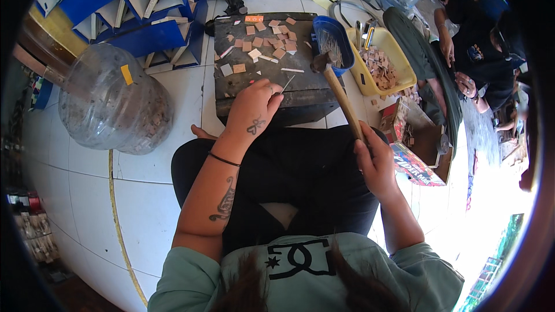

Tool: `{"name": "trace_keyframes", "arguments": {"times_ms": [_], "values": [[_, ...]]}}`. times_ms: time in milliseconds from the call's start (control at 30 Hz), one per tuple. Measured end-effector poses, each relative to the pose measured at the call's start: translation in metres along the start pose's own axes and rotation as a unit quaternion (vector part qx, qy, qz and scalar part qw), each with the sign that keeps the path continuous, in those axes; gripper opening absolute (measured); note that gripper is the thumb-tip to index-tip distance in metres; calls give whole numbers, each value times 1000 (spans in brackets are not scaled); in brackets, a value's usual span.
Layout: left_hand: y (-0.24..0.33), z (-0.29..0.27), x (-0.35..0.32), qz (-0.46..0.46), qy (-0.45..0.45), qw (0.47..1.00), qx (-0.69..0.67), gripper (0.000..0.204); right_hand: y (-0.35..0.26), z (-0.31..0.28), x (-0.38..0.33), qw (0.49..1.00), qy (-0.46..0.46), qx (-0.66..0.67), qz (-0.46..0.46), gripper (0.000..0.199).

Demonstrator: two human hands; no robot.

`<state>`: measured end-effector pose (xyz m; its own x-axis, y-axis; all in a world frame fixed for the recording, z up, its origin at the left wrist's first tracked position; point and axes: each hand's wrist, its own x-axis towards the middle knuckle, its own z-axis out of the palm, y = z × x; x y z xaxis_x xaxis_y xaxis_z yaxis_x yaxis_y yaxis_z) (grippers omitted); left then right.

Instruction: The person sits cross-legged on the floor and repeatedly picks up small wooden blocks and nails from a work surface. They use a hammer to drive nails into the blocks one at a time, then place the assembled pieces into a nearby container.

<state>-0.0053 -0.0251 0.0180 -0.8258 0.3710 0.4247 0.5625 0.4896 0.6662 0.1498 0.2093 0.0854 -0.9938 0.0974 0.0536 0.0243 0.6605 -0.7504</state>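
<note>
My right hand [377,162] grips a hammer [344,103] by its wooden handle, with the dark metal head raised over the right side of a low black work block [315,95]. Between the thumb and fingers of my left hand [252,107] is a thin metal pin [288,84], slanting up to the right above the block's near part. Small square wooden tiles [258,41] lie scattered over the block's far half, along with a few pale slivers. One narrow white strip [292,70] rests just beyond the pin.
A blue tray [318,26] of thin metal pins sits at the block's right, beside a yellow basin [411,75] of wood pieces. Further right are an open cardboard box [425,164] and another person [485,52]. A large clear plastic container [115,110] and blue racks [133,3] stand left.
</note>
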Motion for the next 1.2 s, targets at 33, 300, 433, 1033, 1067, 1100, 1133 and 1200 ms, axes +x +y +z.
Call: {"name": "trace_keyframes", "arguments": {"times_ms": [33,300,433,1033,1067,1100,1133,1200], "values": [[1,-2,-1,-15,-12,1000,-23,12,4,3,0,1000,-3,3,5,37],[1,-9,0,-29,-31,995,-86,16,12,15,0,999,-21,-20,17,37],[-2,-11,0,-16,-27,997,-65,12,6,15,-4,998,-19,-48,22,43],[-3,-14,4,-68,-46,994,-67,9,16,30,-6,991,11,-116,-64,53],[-2,-14,3,-63,-40,994,-80,9,16,30,-6,992,22,-105,-70,53],[-2,-13,3,-58,-36,993,-94,9,16,30,-6,991,3,-116,-66,53],[-2,-13,4,-61,-39,994,-85,9,16,30,-6,990,-12,-128,-63,53],[-3,-13,5,-64,-46,994,-70,9,16,30,-5,989,-16,-136,-57,53]]}}
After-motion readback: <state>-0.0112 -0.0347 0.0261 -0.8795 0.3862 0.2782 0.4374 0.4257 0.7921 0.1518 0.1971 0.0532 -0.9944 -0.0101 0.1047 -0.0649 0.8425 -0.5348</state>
